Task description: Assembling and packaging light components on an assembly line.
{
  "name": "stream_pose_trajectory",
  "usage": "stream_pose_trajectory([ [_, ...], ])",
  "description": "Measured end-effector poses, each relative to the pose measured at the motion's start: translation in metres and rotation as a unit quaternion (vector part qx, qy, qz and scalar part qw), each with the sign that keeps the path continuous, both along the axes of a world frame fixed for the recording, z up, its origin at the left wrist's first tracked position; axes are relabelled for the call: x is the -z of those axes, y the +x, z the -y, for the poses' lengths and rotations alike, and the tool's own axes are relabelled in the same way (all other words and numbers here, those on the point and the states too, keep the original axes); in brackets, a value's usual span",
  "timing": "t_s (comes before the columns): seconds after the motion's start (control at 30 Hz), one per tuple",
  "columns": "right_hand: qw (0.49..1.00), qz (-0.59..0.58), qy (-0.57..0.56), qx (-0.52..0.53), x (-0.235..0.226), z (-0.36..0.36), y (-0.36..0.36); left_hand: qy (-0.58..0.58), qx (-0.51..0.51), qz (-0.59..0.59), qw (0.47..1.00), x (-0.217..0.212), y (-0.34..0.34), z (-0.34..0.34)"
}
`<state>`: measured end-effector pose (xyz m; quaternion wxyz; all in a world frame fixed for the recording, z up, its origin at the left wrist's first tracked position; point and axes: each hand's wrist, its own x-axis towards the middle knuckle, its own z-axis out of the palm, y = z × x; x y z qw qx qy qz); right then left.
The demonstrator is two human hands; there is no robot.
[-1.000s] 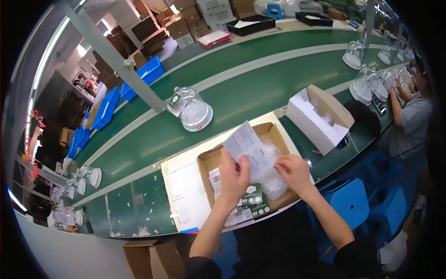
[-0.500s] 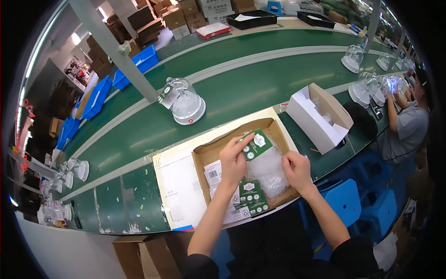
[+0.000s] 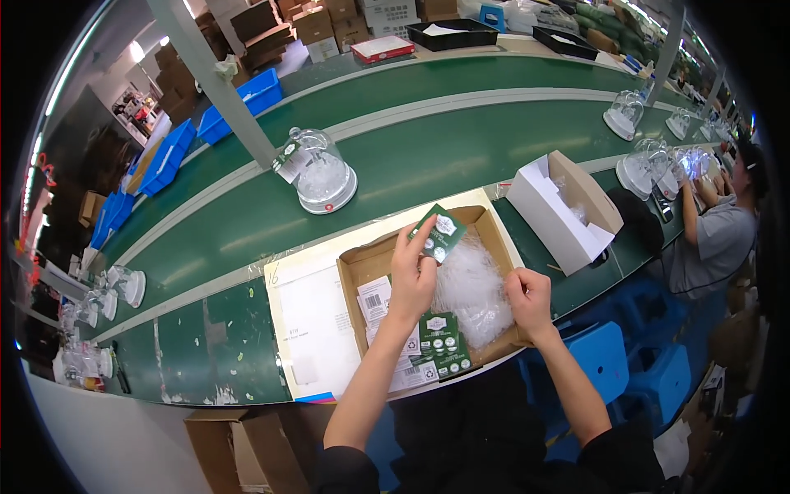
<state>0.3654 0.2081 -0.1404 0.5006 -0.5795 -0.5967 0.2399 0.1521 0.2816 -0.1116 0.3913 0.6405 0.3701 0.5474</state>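
My left hand [image 3: 414,278] pinches a green printed card [image 3: 441,233] above the far side of a shallow cardboard tray [image 3: 356,265]. Closed at the tray's right side, my right hand [image 3: 528,301] has its thumb and index finger pressed together; anything between them is too small to make out. Between my hands lies a heap of thin clear plastic strands [image 3: 473,280], partly in a clear bag. More green cards [image 3: 442,342] and white barcode cards [image 3: 375,301] lie in the tray's left and near parts.
The tray rests on a white board [image 3: 309,329] on the green conveyor [image 3: 420,160]. Beyond stands a clear dome [image 3: 317,169] on a white base, with a tag. An open white box [image 3: 559,210] is at right. A co-worker [image 3: 714,235] sits farther right, near blue stools [image 3: 597,362].
My left hand has lifted the green card up and away from the strands, tilting it. My right hand stays near the tray's right side. The domed item has shifted slightly left in view.
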Motion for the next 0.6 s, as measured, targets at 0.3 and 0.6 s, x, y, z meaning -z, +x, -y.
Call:
stream_pose_trajectory([
  [0.3, 0.998, 0.006, 0.061, 0.020, -0.018, -0.004, -0.022, 0.014, -0.025, -0.005, 1.000, 0.005, -0.001, 0.001],
  [0.6, 0.999, 0.035, -0.013, 0.002, -0.001, -0.001, -0.002, -0.010, -0.054, -0.034, 0.998, 0.000, -0.002, 0.002],
])
